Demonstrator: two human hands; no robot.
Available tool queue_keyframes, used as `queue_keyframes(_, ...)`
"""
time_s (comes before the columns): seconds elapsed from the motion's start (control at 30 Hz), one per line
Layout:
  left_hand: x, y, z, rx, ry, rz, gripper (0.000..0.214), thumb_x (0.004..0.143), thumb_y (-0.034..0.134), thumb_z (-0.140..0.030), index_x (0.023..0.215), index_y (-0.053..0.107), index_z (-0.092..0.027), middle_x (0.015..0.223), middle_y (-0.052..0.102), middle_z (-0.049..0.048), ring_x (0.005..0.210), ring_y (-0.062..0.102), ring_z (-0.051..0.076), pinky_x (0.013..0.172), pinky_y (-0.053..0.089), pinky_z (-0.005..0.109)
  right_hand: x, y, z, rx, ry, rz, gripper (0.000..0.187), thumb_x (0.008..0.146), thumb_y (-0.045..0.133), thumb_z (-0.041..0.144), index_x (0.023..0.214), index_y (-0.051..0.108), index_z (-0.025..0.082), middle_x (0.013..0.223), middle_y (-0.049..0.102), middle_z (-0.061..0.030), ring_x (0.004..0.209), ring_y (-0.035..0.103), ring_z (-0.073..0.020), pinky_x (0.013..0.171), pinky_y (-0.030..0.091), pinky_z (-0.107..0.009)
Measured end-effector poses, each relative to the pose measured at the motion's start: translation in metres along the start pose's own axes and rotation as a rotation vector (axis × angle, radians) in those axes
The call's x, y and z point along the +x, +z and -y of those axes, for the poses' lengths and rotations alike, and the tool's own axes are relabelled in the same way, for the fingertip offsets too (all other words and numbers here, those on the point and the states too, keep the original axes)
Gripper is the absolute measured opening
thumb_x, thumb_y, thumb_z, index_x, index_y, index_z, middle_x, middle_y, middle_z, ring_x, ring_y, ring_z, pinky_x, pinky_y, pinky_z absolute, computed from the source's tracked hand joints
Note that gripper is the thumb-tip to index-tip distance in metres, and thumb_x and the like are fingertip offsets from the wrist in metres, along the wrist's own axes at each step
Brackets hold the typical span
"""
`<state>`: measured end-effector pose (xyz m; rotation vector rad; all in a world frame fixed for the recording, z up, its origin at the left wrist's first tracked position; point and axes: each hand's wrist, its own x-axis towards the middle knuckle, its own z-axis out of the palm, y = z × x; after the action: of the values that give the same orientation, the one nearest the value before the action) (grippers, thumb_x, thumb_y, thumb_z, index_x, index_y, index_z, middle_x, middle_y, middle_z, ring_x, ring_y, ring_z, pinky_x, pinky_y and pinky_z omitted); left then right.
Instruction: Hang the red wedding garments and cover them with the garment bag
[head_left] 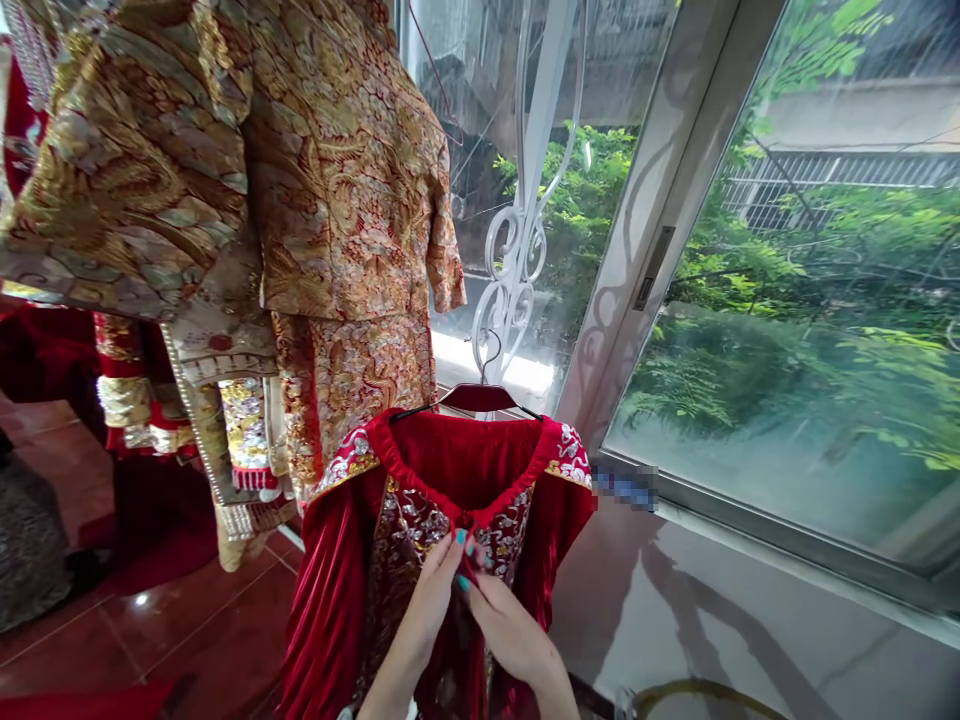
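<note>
A red velvet cape (322, 590) with silver and gold embroidery hangs by its shoulders on a dark hanger (480, 398) in the head view. Its gathered neckline comes together at the front, where both hands meet. My left hand (435, 585) is closed, thumb and fingers pinching the cape just below the neckline. Right beside it, my right hand (506, 620) is closed too, its fingertips on a thin red strip of the cape's front. The fingers partly cover what lies between them, so I cannot tell whether it is a tie or the fabric edge.
Gold and red embroidered jackets (352, 190) hang at the left. White scrolled metalwork (514, 260) stands behind the hanger, before a sliding window (795, 320) on the right. A red tiled floor (202, 620) shows at lower left, and a gold curved rim (697, 688) at lower right.
</note>
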<state>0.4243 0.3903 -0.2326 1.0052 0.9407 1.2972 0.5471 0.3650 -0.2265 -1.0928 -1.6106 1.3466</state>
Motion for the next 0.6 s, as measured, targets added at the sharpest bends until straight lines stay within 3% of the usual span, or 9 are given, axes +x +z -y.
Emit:
queue_keyframes(0.1,-0.006,-0.001,0.004,-0.002,-0.011,-0.147,0.047,0.064,0.066,-0.070,0.073,0.060,-0.024,0.076,0.067,0.0056,0.092,0.067,0.029,0.088,0.052,0.042,-0.002,-0.014,0.007,-0.029,0.029,-0.013,0.046,0.088,0.047,0.062,0.091,0.071,0.022,0.094,0.067,-0.0054,0.101,0.058,-0.0258,0.096,0.044,-0.038)
queue_keyframes(0.23,-0.013,-0.008,0.005,0.137,-0.021,-0.281,0.057,0.061,0.066,-0.070,0.093,0.066,-0.023,0.107,0.071,0.0123,0.116,0.059,0.036,0.102,0.046,0.047,0.013,-0.013,0.015,-0.068,-0.038,-0.118,0.048,0.093,0.040,0.058,0.087,0.068,0.019,0.091,0.065,-0.0059,0.090,0.059,-0.0225,0.089,0.046,-0.035)
queue_keyframes(0.33,-0.024,-0.008,-0.006,0.303,0.045,-0.235,0.048,0.072,0.059,-0.063,0.098,0.068,-0.023,0.116,0.071,0.0124,0.124,0.055,0.035,0.106,0.042,0.046,0.028,-0.005,0.028,-0.165,-0.103,-0.159,0.039,0.091,0.046,0.053,0.087,0.066,0.019,0.093,0.066,-0.0055,0.091,0.059,-0.0217,0.088,0.044,-0.033)
queue_keyframes(0.4,-0.032,-0.005,-0.015,0.394,0.078,-0.186,0.044,0.080,0.052,-0.058,0.101,0.069,-0.022,0.117,0.071,0.0119,0.123,0.056,0.033,0.108,0.040,0.045,0.036,0.000,0.038,-0.170,-0.100,-0.105,0.038,0.090,0.049,0.052,0.080,0.065,0.019,0.087,0.066,-0.0048,0.088,0.059,-0.0212,0.087,0.044,-0.033)
queue_keyframes(0.5,-0.040,0.000,-0.021,0.441,0.072,-0.141,0.047,0.086,0.045,-0.054,0.106,0.067,-0.017,0.117,0.070,0.0138,0.117,0.059,0.032,0.107,0.041,0.045,0.047,0.006,0.047,0.035,-0.013,0.061,0.044,0.086,0.052,0.057,0.070,0.063,0.017,0.069,0.063,-0.0020,0.075,0.060,-0.0190,0.079,0.046,-0.032)
queue_keyframes(0.6,-0.039,-0.003,-0.016,0.379,0.081,-0.154,0.047,0.085,0.046,-0.057,0.100,0.067,-0.018,0.107,0.072,0.0121,0.108,0.063,0.030,0.098,0.047,0.040,0.061,0.013,0.047,0.230,0.099,0.065,0.044,0.075,0.066,0.059,0.069,0.062,0.016,0.061,0.060,0.0006,0.068,0.059,-0.0170,0.070,0.047,-0.030)
